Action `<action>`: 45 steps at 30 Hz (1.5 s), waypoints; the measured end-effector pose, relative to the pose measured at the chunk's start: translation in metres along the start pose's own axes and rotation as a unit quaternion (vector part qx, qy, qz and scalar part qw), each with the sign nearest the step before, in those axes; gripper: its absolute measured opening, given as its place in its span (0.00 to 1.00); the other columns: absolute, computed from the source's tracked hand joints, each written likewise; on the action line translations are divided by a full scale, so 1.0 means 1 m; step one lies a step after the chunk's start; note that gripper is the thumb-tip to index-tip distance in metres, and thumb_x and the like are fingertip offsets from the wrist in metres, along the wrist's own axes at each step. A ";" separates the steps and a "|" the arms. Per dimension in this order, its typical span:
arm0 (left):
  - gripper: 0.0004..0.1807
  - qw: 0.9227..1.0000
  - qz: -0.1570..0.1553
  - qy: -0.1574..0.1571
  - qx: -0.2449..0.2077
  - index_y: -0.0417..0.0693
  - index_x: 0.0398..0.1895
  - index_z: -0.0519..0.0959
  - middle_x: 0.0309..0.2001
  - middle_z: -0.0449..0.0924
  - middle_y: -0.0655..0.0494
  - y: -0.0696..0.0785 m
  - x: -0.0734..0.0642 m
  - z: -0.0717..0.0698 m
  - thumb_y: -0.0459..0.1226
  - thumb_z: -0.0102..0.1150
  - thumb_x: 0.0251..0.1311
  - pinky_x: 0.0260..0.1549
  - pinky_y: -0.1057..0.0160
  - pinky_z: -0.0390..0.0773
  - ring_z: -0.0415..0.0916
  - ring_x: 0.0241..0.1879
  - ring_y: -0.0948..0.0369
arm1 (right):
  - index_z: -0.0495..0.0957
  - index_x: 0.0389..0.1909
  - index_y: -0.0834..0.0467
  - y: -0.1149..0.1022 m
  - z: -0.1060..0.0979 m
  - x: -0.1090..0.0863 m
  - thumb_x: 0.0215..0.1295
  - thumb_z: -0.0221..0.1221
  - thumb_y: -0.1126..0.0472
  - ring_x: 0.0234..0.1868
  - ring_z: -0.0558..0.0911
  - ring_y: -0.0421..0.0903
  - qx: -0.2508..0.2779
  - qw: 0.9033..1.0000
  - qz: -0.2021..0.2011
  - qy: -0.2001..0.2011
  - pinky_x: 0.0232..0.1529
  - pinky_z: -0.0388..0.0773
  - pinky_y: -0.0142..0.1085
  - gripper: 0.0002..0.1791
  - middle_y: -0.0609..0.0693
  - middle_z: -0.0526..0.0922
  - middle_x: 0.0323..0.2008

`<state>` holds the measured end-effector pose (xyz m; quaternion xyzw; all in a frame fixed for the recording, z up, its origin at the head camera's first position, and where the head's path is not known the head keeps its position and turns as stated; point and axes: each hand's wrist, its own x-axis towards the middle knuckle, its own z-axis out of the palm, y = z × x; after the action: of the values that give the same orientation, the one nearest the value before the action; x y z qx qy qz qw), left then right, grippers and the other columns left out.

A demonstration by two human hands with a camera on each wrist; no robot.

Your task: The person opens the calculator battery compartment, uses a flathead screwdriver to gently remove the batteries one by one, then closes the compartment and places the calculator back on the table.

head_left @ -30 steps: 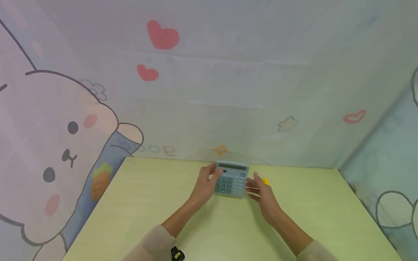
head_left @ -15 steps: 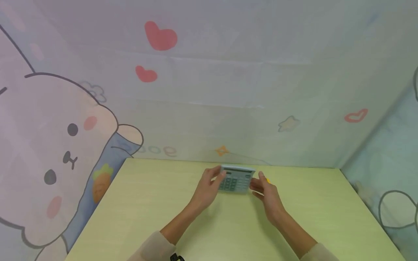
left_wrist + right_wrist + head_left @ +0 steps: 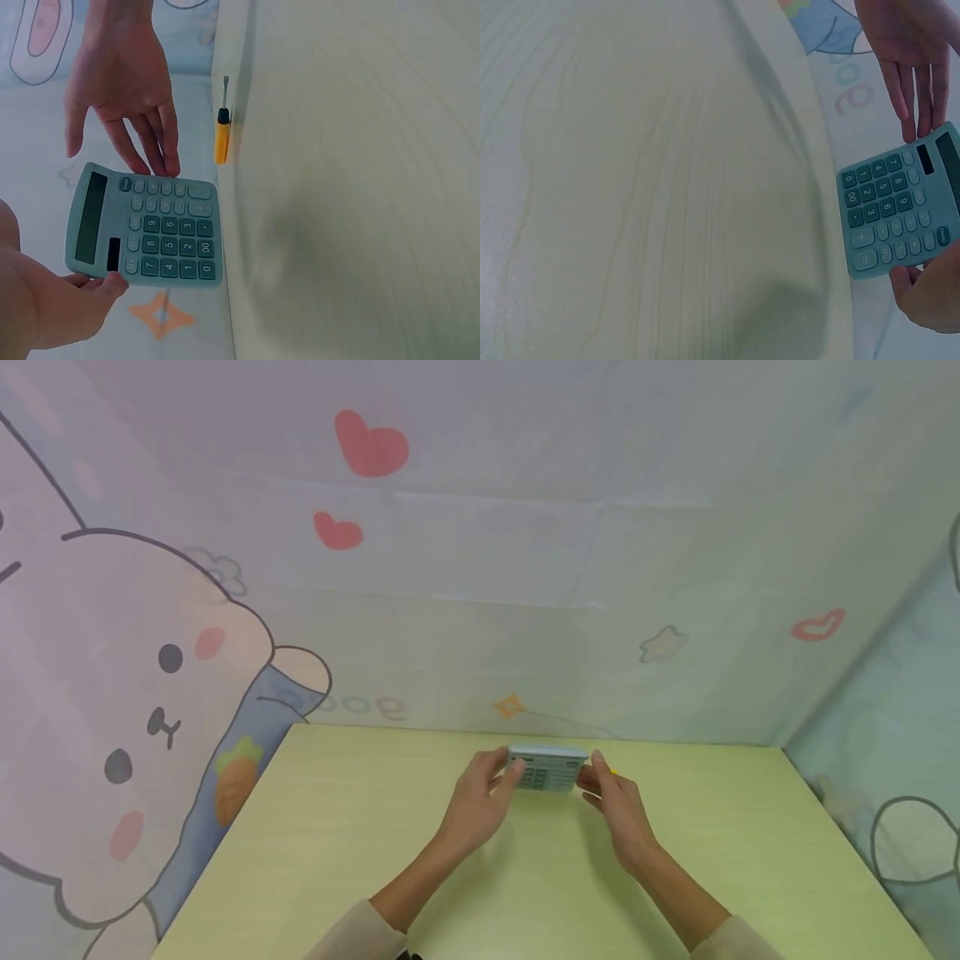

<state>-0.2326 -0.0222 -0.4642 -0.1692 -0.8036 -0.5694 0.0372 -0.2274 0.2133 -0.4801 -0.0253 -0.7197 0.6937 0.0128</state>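
Note:
A pale blue-green calculator [image 3: 549, 768] is held up over the back of the table, its keys facing me and its face strongly foreshortened in the head view. My left hand [image 3: 480, 802] grips its left side, thumb over the front and fingers behind. In the left wrist view the thumb of that left hand [image 3: 60, 300] lies by the small dark solar panel [image 3: 114, 253]. My right hand [image 3: 618, 810] is at the opposite side; its fairly straight fingers [image 3: 150, 142] reach the calculator's edge, with the thumb apart from it.
A screwdriver [image 3: 223, 139] with a yellow handle lies near the table's back edge, mostly hidden behind my right hand in the head view. The pale yellow-green table [image 3: 360, 827] meets a cartoon-printed cloth [image 3: 480, 635] at the back.
The calculator has tilted, so its face looks much shorter and the display no longer shows in the head view. Both hands have shifted slightly right with it.

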 end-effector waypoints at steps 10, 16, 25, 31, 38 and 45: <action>0.21 0.994 0.004 0.102 -0.025 0.36 0.63 0.81 0.56 0.85 0.43 -0.005 0.005 0.004 0.42 0.59 0.79 0.52 0.56 0.85 0.86 0.55 0.48 | 0.76 0.67 0.71 0.000 0.004 0.001 0.83 0.49 0.37 0.71 0.75 0.61 -0.019 1.000 -0.010 0.002 0.72 0.70 0.49 0.39 0.66 0.78 0.66; 0.19 0.993 0.003 0.115 -0.041 0.38 0.60 0.83 0.56 0.86 0.44 -0.008 0.007 0.004 0.42 0.62 0.77 0.51 0.56 0.85 0.87 0.54 0.49 | 0.76 0.66 0.72 0.000 0.005 0.000 0.83 0.49 0.38 0.70 0.75 0.61 -0.011 1.000 -0.011 0.002 0.72 0.70 0.49 0.39 0.66 0.79 0.65; 0.20 0.993 0.000 0.105 -0.054 0.44 0.58 0.86 0.56 0.87 0.49 -0.013 0.007 0.001 0.47 0.66 0.73 0.50 0.54 0.86 0.87 0.54 0.50 | 0.76 0.65 0.74 0.000 0.009 -0.003 0.82 0.50 0.37 0.70 0.76 0.62 0.012 1.000 0.006 0.010 0.70 0.72 0.45 0.40 0.67 0.77 0.66; 0.17 0.992 -0.010 0.108 -0.056 0.49 0.54 0.88 0.56 0.88 0.52 -0.013 0.007 0.002 0.49 0.67 0.72 0.49 0.52 0.86 0.88 0.51 0.53 | 0.76 0.63 0.75 0.001 0.010 -0.005 0.83 0.51 0.41 0.67 0.77 0.59 0.022 0.999 0.019 0.026 0.68 0.74 0.42 0.38 0.66 0.77 0.64; 0.16 0.992 -0.029 0.106 -0.059 0.50 0.51 0.90 0.53 0.89 0.52 -0.015 0.010 -0.001 0.49 0.69 0.71 0.50 0.50 0.86 0.89 0.50 0.54 | 0.78 0.61 0.76 0.002 0.008 -0.006 0.84 0.53 0.47 0.63 0.79 0.54 0.013 0.999 0.017 0.028 0.67 0.75 0.39 0.31 0.62 0.77 0.61; 0.15 0.991 -0.046 0.102 -0.075 0.47 0.53 0.89 0.55 0.88 0.51 -0.019 0.010 0.002 0.46 0.69 0.71 0.53 0.51 0.84 0.88 0.53 0.53 | 0.79 0.60 0.74 0.004 0.008 -0.007 0.84 0.54 0.50 0.64 0.78 0.55 -0.012 0.999 0.021 0.029 0.68 0.74 0.41 0.28 0.59 0.78 0.60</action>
<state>-0.2481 -0.0238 -0.4793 -0.0757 -0.7575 -0.6436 0.0797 -0.2211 0.2048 -0.4843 -0.0607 -0.7268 0.6839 0.0192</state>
